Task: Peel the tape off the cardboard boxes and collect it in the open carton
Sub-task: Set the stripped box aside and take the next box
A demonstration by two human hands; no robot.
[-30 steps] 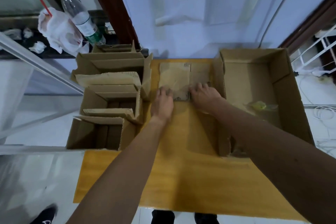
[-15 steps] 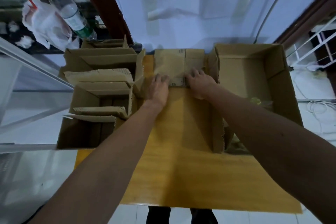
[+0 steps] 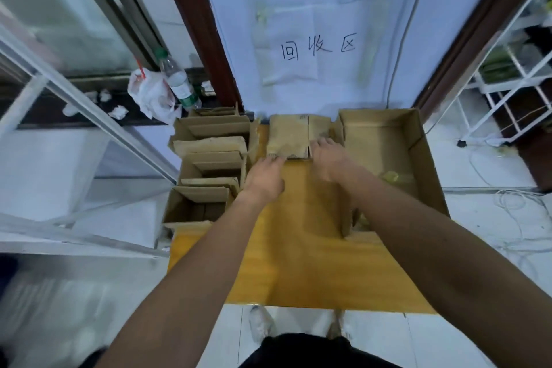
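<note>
A flattened cardboard box point(image 3: 294, 136) is laid at the far edge of the counter point(image 3: 298, 272), between a row of upright boxes point(image 3: 213, 158) and the open carton point(image 3: 424, 164). Its near edge is pressed by the left hand point(image 3: 264, 178), fingers extended. The right hand point(image 3: 328, 158) is placed on its right part; whether those fingers are pinching tape cannot be told. A crumpled tape wad point(image 3: 389, 178) is seen inside the carton.

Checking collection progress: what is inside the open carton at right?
In the open carton, a yellowish tape wad lies on the floor; the right forearm covers its near-left part.
</note>
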